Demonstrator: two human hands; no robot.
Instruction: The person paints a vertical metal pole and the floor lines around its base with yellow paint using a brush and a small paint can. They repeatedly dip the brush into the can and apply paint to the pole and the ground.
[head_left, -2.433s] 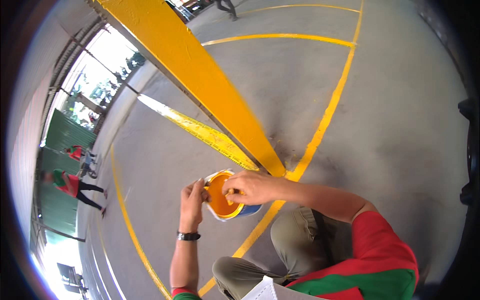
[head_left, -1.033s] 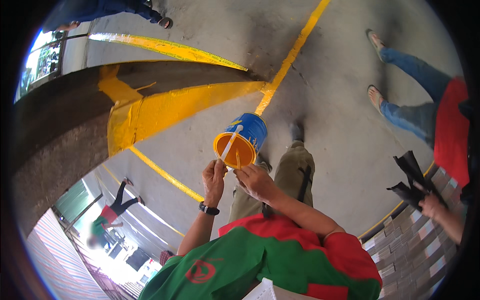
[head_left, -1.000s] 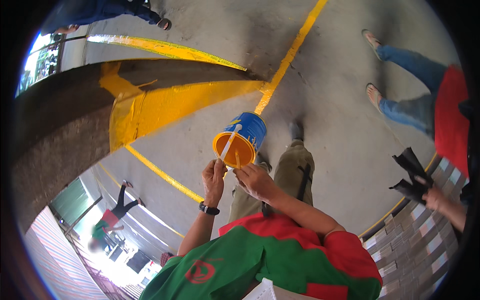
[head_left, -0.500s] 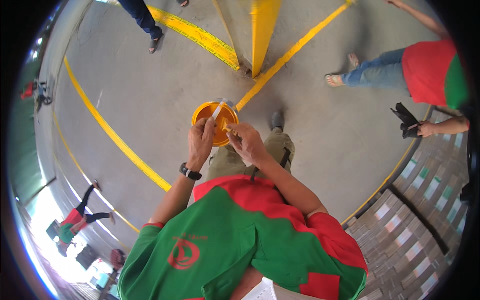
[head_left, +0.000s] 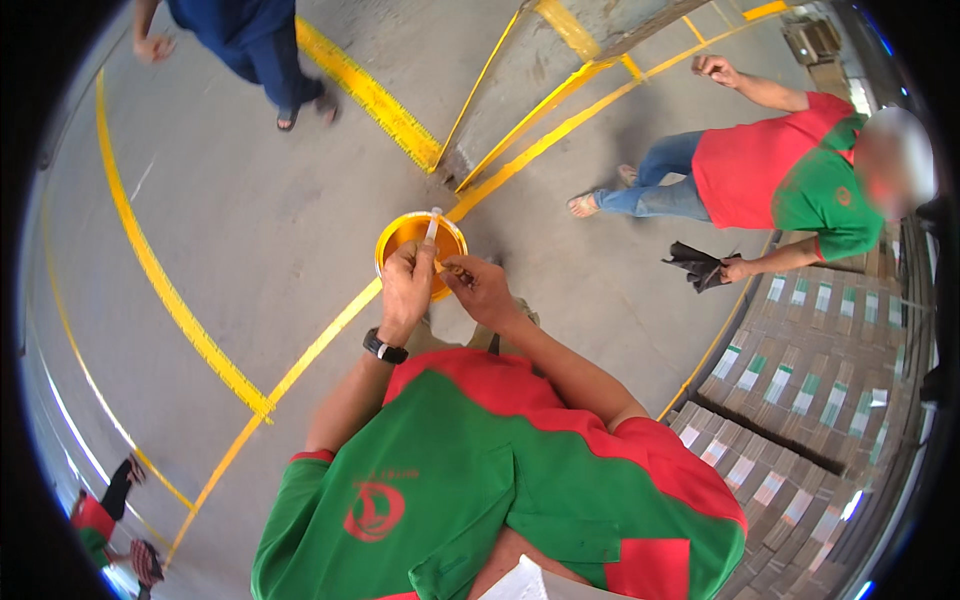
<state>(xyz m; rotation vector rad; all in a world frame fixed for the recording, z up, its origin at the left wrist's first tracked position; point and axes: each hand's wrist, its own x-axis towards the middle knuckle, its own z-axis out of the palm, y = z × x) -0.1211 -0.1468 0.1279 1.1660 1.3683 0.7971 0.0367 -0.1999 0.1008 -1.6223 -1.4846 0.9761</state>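
My left hand point(head_left: 408, 290) is closed round a narrow whitish tool with a stick-like shape point(head_left: 433, 224), its far end reaching over the rim of a round bucket. I cannot make out the tool's exact kind. The bucket point(head_left: 400, 236) is orange-yellow inside with a pale rim, just beyond my hands. My right hand point(head_left: 482, 292) is pinched at the bucket's near right edge, close to the left fingers. Something small and yellowish-brown shows at its fingertips, too small to name. How the bucket is supported is hidden.
Yellow lines point(head_left: 172, 285) cross the grey floor. A yellow-edged pillar point(head_left: 530, 110) rises ahead. One person point(head_left: 750, 175) in red and green holds a black item point(head_left: 695, 268) at right; another point(head_left: 255, 50) in dark blue stands far left. Stacked bundles point(head_left: 800, 400) line the right side.
My body and the bucket have moved over the floor, so the floor lines and pillar have shifted. The person at right appears nearer, and the one in blue shows more fully. Both hands keep their grip.
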